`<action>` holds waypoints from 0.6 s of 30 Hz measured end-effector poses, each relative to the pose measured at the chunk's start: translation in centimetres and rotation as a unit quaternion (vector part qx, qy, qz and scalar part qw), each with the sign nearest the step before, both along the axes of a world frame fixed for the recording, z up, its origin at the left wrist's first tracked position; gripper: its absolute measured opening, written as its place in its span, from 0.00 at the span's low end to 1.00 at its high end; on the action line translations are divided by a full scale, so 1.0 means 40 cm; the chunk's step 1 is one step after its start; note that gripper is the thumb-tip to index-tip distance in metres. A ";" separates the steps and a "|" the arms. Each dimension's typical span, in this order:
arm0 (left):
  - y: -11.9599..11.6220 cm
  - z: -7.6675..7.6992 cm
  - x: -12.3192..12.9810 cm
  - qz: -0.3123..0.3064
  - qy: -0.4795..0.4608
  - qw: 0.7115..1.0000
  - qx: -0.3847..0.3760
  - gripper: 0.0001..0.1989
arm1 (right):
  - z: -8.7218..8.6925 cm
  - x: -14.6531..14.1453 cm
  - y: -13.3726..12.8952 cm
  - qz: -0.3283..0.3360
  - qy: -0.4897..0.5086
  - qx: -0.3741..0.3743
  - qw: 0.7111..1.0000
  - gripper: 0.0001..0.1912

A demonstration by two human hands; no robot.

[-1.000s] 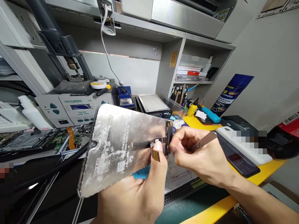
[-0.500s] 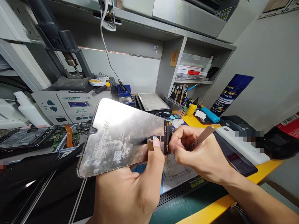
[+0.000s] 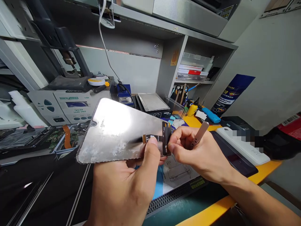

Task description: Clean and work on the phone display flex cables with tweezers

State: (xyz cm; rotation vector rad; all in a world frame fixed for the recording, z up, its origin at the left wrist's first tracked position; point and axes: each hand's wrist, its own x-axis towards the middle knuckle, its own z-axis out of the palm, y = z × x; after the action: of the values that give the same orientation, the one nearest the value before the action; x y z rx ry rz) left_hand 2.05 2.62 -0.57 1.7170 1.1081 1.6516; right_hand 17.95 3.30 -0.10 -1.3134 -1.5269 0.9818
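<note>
A phone screen panel (image 3: 117, 128), its silvery back facing me, is tilted in my left hand (image 3: 131, 185). The left thumb presses near a black flex cable (image 3: 151, 138) that folds over the panel from its right end. At that end, my right hand (image 3: 192, 150) pinches close to the black strip (image 3: 166, 138). Metal tweezers (image 3: 199, 135) stick up between the right thumb and palm. Their tips are hidden, and whatever the right fingertips pinch is too small to make out.
A grey soldering station (image 3: 70, 105) stands at the back left, beside a tray (image 3: 67, 149) of circuit boards. To the right lie a dark phone (image 3: 232, 153), a white power bank (image 3: 244, 146) and a blue spray can (image 3: 231, 94). A printed sheet (image 3: 174, 175) lies below my hands.
The panel has tilted and its left end has risen slightly. My left thumb and the flex cable have shifted left, with the cable now lying flatter. The tweezers stand more upright in my right hand.
</note>
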 end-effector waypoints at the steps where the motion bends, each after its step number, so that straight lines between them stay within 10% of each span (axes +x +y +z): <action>1: 0.000 0.001 -0.002 -0.004 -0.003 1.000 -0.010 0.13 | -0.001 0.001 0.000 0.002 0.000 -0.003 1.000 0.05; 18: 0.039 0.018 -0.034 -0.059 0.028 0.996 -0.062 0.13 | -0.002 -0.021 -0.012 -0.025 0.024 -0.046 0.998 0.04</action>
State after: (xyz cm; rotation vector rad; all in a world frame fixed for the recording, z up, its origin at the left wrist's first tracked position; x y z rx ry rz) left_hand 0.68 4.17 0.16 1.7252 1.0889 1.4412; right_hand 17.12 2.83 -0.18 -1.3754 -1.4202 1.0561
